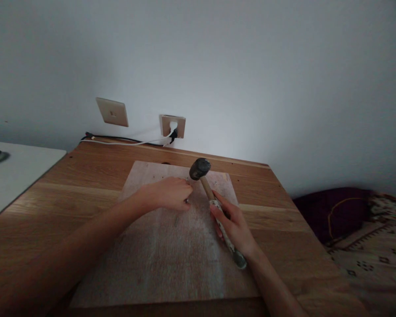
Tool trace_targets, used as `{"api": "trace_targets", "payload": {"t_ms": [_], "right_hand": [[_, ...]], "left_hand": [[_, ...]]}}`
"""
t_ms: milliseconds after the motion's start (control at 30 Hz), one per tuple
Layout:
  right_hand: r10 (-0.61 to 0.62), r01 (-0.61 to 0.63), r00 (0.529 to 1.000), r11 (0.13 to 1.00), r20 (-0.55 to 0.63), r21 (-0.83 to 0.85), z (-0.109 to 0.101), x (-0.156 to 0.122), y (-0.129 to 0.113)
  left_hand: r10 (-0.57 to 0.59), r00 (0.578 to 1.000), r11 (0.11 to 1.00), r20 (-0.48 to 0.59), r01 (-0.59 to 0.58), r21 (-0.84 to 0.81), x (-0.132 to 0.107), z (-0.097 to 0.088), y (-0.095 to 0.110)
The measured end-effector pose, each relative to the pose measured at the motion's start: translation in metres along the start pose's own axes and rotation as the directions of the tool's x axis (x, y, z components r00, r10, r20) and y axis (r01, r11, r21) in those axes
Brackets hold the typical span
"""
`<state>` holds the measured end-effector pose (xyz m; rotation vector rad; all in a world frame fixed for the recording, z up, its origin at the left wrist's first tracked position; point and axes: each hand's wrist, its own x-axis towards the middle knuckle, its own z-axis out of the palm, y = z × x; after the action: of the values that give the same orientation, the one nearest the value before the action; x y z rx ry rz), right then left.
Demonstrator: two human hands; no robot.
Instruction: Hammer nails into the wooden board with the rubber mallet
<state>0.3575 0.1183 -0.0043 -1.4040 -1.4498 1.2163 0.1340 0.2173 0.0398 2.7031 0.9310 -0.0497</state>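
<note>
A hammer (207,187) with a dark, blunt head and a worn, paint-marked wooden handle is tilted over the board, its head up and away from me. My right hand (229,220) is wrapped round the middle of its handle. To the left of the hammer head, my left hand (173,193) is closed low over the board, fingers pinched. A small shiny metal nail (186,200) shows at these fingers; most of it is hidden. Beneath both hands lies a flat, pale wooden board (165,268), with small dark marks near its far edge.
The board rests on a brown wooden table (277,259) against a white wall. Black and white cables (128,141) run along the back to a wall socket (181,127). A white surface (26,169) stands at the left; patterned fabric (372,255) lies beyond the right edge.
</note>
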Motion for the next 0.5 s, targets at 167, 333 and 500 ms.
{"api": "trace_targets", "payload": {"t_ms": [167,333,500], "right_hand": [[-0.007,0.010,0.999,0.998,-0.042,0.069,-0.001,0.000,0.001],[-0.006,0.012,0.999,0.993,-0.051,0.115,0.000,-0.001,0.000],[-0.008,0.012,0.999,0.994,-0.041,0.110,0.001,-0.001,0.001]], "left_hand": [[0.090,0.996,0.991,-0.016,-0.091,-0.094,0.005,0.003,0.005],[0.070,0.986,0.881,-0.151,-0.132,-0.455,0.006,-0.014,-0.023],[-0.078,0.973,0.682,-0.216,-0.106,-0.723,0.009,-0.005,-0.070]]}}
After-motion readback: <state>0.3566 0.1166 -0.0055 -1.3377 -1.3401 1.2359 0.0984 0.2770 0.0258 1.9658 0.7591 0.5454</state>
